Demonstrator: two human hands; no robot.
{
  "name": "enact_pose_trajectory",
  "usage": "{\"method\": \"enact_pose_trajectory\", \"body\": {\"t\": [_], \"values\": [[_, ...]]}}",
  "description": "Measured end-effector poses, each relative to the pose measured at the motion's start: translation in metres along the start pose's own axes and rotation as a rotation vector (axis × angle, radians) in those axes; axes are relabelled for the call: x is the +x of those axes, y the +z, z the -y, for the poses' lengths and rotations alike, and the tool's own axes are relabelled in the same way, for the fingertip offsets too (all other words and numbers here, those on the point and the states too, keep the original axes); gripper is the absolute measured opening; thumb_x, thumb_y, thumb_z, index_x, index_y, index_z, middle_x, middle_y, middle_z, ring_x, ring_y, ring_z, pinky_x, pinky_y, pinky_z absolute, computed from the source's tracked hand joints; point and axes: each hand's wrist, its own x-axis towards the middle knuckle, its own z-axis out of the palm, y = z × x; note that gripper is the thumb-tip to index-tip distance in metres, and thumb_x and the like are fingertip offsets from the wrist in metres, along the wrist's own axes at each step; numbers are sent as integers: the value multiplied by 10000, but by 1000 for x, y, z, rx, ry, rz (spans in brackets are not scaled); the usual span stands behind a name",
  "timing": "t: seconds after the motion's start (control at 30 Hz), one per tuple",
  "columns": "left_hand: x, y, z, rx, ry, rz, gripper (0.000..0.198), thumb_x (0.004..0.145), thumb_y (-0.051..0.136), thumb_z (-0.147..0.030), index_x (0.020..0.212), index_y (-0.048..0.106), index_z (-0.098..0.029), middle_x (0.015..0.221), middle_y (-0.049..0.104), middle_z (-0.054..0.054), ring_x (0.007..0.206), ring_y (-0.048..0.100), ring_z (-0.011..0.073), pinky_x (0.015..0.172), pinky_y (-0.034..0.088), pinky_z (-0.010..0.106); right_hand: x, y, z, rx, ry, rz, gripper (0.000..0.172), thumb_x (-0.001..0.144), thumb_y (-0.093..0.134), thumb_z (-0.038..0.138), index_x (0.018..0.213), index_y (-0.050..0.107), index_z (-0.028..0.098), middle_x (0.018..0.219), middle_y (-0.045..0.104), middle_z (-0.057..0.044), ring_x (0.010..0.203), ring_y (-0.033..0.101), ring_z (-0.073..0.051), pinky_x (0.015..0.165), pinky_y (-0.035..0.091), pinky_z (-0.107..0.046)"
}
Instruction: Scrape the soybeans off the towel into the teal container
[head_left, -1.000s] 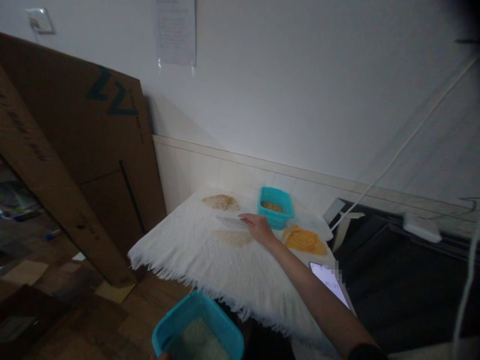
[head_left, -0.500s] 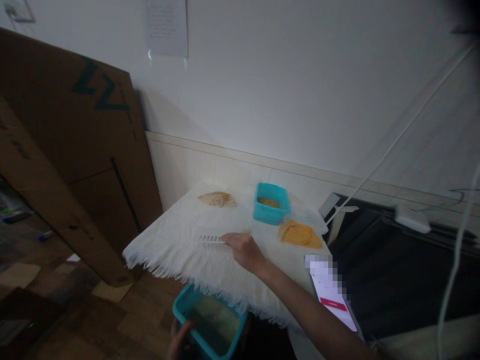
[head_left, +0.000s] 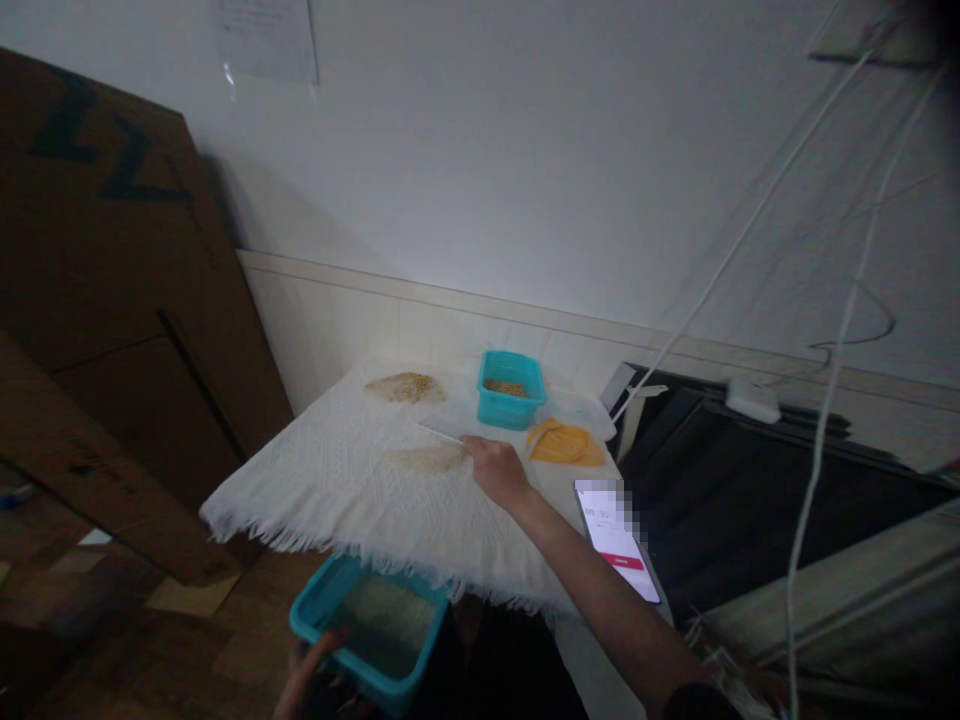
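Observation:
My right hand [head_left: 495, 470] is closed on a thin white comb-like tool [head_left: 440, 432], held above the white cloth. Just below the tool, a pale spread of fine grains [head_left: 424, 460] lies on the cloth. My left hand [head_left: 315, 660] grips the near left rim of a large teal tub [head_left: 405, 690], which holds pale grains and sits below the fringed cloth edge. Farther back on the cloth are a pile of brownish grains [head_left: 409, 387] and a smaller teal container [head_left: 510, 407] with tan grains in it.
An orange cloth [head_left: 566, 443] and a lit phone [head_left: 619, 545] lie at the right of the white cloth [head_left: 330, 470]. Large cardboard [head_left: 127, 300] leans at the left. White cables [head_left: 825, 400] hang at the right, before black panels [head_left: 697, 480].
The view has shifted right. My right hand has moved the tool back from the front part of the cloth, and the pale grains below it now show. My left hand still holds the tub.

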Motion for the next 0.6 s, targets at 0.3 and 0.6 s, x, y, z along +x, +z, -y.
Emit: {"method": "enact_pose_trajectory", "body": {"t": [0.3,0.6], "values": [[-7,-4,0,59,132,-14,559,740,879,-353,1181,536,-378,982,658,12,692,710,257,702,613,467,-23,-4,25,9,-74,28,414,946,549,16,1257,769,177,1084,855,-134,971,827,-251,856,623,-299],[-11,-6,0,88,132,32,656,701,914,-434,1231,536,-355,940,646,3,706,713,267,692,601,457,-51,5,48,78,-207,-34,428,901,548,11,1229,769,176,1065,858,-117,928,828,-241,827,640,-294]]}}
